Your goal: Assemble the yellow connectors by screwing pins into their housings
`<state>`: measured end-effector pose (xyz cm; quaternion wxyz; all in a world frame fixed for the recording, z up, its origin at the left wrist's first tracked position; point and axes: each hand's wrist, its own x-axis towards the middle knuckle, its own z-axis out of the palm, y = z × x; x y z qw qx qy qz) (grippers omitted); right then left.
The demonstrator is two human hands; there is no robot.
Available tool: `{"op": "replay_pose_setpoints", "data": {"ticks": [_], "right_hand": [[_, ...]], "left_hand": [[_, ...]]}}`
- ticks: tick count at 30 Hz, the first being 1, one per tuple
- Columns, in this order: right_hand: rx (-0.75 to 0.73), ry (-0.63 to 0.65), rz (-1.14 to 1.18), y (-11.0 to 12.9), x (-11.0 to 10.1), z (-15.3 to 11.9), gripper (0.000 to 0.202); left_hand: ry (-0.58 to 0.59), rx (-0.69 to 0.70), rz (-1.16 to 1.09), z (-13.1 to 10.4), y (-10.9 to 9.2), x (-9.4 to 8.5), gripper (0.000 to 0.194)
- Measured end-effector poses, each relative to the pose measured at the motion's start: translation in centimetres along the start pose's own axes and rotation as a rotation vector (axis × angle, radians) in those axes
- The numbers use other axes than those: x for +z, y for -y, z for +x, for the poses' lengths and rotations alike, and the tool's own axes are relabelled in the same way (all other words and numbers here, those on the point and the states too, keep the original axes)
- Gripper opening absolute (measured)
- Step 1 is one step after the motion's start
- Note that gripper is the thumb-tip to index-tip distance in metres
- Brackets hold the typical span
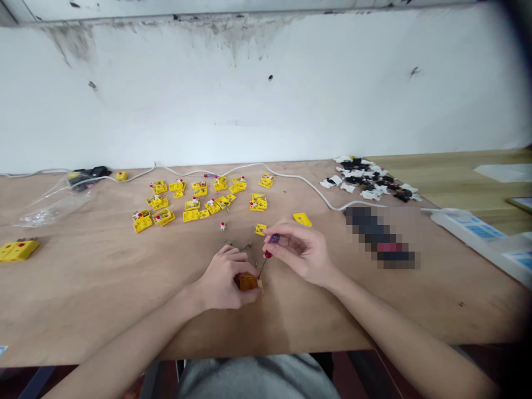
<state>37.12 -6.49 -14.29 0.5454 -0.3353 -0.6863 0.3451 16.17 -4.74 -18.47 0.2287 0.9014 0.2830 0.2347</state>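
My left hand (226, 278) is closed around a small yellow plastic housing (249, 282), holding it low near the table's front. Between the fingers of my right hand (301, 250) is a screwdriver (269, 252) with a purple and red handle. Its thin shaft slants down and its tip meets the right end of the housing; whether it sits on a screw is too small to tell. Just beyond my hands lie several small metal parts (241, 246), a white piece with a red button (223, 226) and a small yellow part (260, 229). A yellow cover (302, 219) rests behind my right hand.
Several opened yellow housings (193, 209) spread across the wooden table (103, 293). White and black pieces (369, 180) are heaped at the back right. A white cable (307, 185) runs to a power strip (477, 233). At left are a plastic bag (54, 205) and yellow housings (19, 250).
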Motion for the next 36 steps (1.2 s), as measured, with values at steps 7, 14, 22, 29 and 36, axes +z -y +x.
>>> {"op": "replay_pose_setpoints", "data": {"ticks": [7,14,22,29,36], "right_hand": [[-0.029,0.032,-0.064,0.1,0.1,0.1,0.018],[-0.139,0.146,-0.125,0.9,-0.5,0.4,0.027],[-0.147,0.127,-0.152,1.2,0.2,0.3,0.022],[-0.141,0.148,-0.13,1.3,0.3,0.3,0.026],[-0.157,0.199,-0.121,1.1,0.6,-0.1,0.038]], "left_hand": [[0.01,0.0,-0.009,0.1,-0.1,-0.1,0.014],[0.011,-0.005,-0.007,0.1,-0.1,0.0,0.015],[0.022,-0.008,-0.009,0.2,-0.1,0.0,0.015],[0.021,-0.001,-0.035,0.2,-0.1,0.1,0.014],[-0.007,0.011,-0.078,-0.1,0.1,0.2,0.017]]}}
